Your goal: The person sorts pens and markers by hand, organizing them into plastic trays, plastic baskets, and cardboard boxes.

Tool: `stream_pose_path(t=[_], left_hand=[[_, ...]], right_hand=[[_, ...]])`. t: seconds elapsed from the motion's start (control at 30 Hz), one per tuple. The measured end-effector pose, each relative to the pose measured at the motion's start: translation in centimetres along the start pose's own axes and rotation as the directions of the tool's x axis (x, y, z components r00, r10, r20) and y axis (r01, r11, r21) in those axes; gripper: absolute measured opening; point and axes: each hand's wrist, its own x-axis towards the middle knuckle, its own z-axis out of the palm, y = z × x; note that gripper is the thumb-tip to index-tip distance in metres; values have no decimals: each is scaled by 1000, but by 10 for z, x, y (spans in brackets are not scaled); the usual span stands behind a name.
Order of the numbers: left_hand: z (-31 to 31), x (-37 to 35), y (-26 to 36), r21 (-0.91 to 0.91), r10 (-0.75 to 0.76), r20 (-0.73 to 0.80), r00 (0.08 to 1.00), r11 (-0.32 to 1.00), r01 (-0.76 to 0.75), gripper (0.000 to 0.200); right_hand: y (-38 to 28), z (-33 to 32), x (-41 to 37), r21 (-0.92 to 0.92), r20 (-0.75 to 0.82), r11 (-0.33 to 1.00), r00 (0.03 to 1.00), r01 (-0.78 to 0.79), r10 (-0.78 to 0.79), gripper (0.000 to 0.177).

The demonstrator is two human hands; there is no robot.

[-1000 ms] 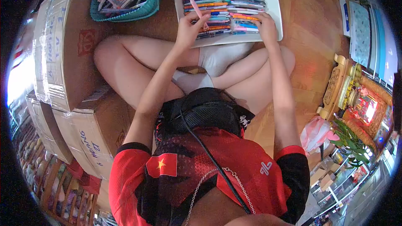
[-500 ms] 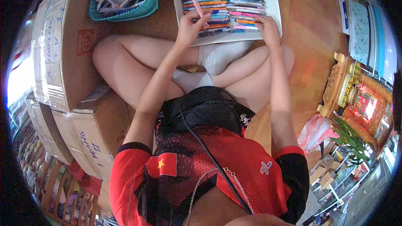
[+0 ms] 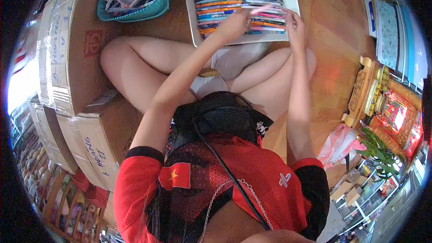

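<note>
A white tray (image 3: 190,15) in front of my crossed legs holds two columns of pens (image 3: 220,3) in many colours, lying side by side. My left hand (image 3: 235,26) is over the tray's near middle, closed on a pink pen (image 3: 262,10) that points right and is blurred by motion. It covers part of the pens below. Near the tray's right rim is my right hand (image 3: 295,29), fingers slightly apart, with no held thing visible. Its fingertips are close to the ends of the right column of pens.
A teal basket (image 3: 167,0) heaped with loose pens stands left of the tray. Cardboard boxes (image 3: 74,58) are stacked at my left. On the wooden floor (image 3: 330,76) to my right stand a small lit altar (image 3: 391,112) and a plastic bag (image 3: 337,144).
My left hand has moved right across the tray with the pink pen, which has swung from upright to pointing right. My right hand has lifted slightly and shifted right from the pens.
</note>
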Motion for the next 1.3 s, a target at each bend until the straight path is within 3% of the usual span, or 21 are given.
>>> stream_pose_path(t=[0.03,0.1,0.2,0.3,0.37,0.5,0.67,0.8,0.87,1.03,1.1,1.17,1.23,1.3], left_hand=[[10,3,-1,63,94,20,995,994,-95,31],[25,10,-1,124,103,113,988,985,-117,33],[41,16,2,102,72,86,994,992,-80,27],[46,17,7,113,49,4,999,992,-49,18],[44,16,13,222,48,16,999,974,-51,14],[49,17,12,285,85,7,996,955,-83,11],[55,24,6,342,113,23,993,933,-114,5],[45,26,12,214,102,-11,995,972,-97,6],[26,23,18,84,109,-91,990,991,-101,8],[-117,5,50,275,251,-461,851,952,-132,11],[-175,-6,41,428,257,-479,839,903,-32,13],[-224,-19,19,491,134,-439,888,864,113,17],[-257,-31,20,653,-6,-358,934,713,255,20],[-270,-32,9,752,-98,-250,963,607,257,18]], right_hand=[[5,1,0,113,45,993,998,-43,39,20],[19,6,-2,328,142,934,985,-141,99,21],[33,0,-3,-47,245,998,968,-35,46,18],[36,-2,-4,-294,211,953,977,80,-17,13],[35,-2,-2,-303,233,948,972,103,-31,11],[40,-1,2,-431,265,879,960,204,-93,12],[37,1,1,-532,218,821,970,207,-104,11],[38,2,3,-579,202,794,976,187,-83,12],[36,2,2,-529,136,829,982,182,-128,13],[31,6,3,-441,93,882,986,167,-140,14],[31,8,4,-409,126,900,986,148,-105,13],[25,11,3,-407,121,901,987,149,-109,13],[25,11,5,-413,107,898,987,150,-116,13],[32,13,6,-418,91,895,987,156,-129,14]])
